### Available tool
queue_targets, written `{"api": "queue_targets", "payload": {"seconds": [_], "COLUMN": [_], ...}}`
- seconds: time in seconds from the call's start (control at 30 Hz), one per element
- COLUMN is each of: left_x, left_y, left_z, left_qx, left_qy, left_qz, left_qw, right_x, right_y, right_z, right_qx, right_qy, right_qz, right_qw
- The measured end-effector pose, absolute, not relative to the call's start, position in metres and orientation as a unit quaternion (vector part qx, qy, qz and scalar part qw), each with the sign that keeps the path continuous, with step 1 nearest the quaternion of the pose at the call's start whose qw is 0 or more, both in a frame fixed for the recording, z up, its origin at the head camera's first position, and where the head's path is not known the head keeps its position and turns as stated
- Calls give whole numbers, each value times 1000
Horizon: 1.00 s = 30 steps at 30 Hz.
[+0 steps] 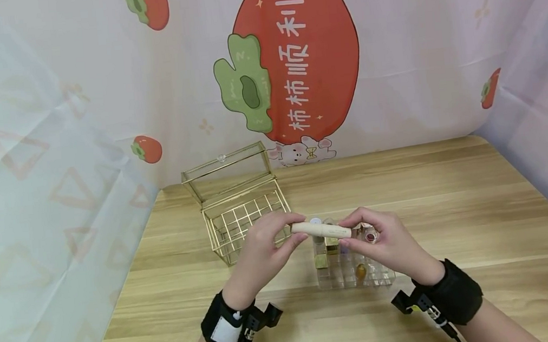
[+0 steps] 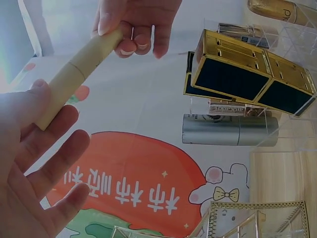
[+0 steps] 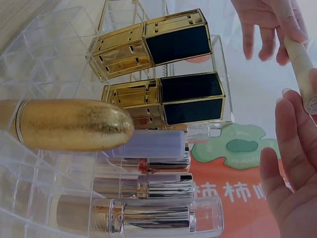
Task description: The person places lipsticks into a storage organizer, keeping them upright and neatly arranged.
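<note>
A slim cream lipstick tube (image 1: 322, 229) is held level in the air between both hands. My left hand (image 1: 262, 254) pinches one end with thumb and forefinger; its other fingers spread loosely in the left wrist view. At the opposite end, the thumb and fingers of my right hand (image 1: 391, 239) pinch the tube. Below it stands a clear divided lipstick organizer (image 1: 335, 281), partly hidden by the hands. Its slots hold several lipsticks, among them a black and gold square one (image 3: 181, 42), a rounded gold one (image 3: 74, 124), a lilac one (image 3: 153, 145) and a silver-grey one (image 2: 228, 130).
A gold-framed glass box (image 1: 217, 252) with a wire grid inside stands behind my left hand, its lid (image 1: 227, 169) raised. The wood-grain table (image 1: 477, 202) meets a printed cloth backdrop (image 1: 405, 100) at the back, with cloth on both sides.
</note>
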<state>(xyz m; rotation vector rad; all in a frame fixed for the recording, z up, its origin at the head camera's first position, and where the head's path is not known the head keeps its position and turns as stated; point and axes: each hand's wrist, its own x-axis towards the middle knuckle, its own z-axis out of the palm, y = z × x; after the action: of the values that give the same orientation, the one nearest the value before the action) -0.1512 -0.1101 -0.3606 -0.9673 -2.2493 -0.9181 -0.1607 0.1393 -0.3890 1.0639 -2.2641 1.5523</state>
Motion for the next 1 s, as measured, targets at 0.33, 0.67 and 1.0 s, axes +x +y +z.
{"api": "queue_targets", "payload": {"seconds": [0.33, 0.67, 1.0], "left_x": [-153, -159, -163], "left_y": [-114, -138, -158], "left_z": [-357, -354, -354], "left_qx": [-353, -290, -249], "left_qy": [-811, -818, -819], "left_qz": [-356, -366, -358], "left_qw": [301, 335, 373], "right_x": [-164, -172, -172], "right_y": [145, 158, 169], "right_z": [-391, -391, -394], "right_qx": [368, 329, 283], "right_qy": [-779, -832, -875], "right_qz": [492, 421, 381], "right_qw": [126, 148, 97]}}
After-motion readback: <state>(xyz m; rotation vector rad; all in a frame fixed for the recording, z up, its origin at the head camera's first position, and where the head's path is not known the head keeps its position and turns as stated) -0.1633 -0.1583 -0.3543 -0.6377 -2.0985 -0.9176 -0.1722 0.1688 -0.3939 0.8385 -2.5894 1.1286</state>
